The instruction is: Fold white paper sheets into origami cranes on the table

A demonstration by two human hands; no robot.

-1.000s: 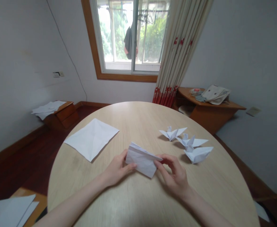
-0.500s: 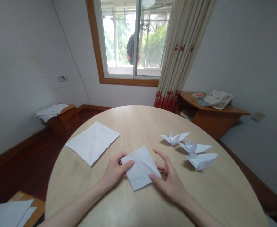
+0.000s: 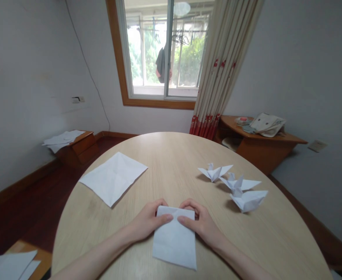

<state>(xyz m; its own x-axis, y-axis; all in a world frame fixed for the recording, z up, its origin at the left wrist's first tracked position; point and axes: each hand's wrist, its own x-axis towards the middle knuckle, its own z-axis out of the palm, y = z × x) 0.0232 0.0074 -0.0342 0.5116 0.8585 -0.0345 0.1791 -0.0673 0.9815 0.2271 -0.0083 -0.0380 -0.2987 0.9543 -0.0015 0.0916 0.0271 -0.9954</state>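
Note:
A folded white sheet of paper is held between both hands near the front of the round table. My left hand pinches its upper left edge, thumb on top and fingers behind. On the upper right edge, my right hand grips in the same way, its thumb pointing toward the other. The fingers behind the paper are partly hidden. To the right stand three folded paper cranes: the far one, the middle one and the near one.
A larger creased white sheet lies flat at the table's left. More sheets rest on a surface at lower left. Papers lie on a low cabinet by the left wall. A wooden desk with a cloth bag stands at back right.
The folded paper has turned from a diamond to squared-up and come closer to me. My right hand has closed onto its upper edge, and both thumbs now lie near each other.

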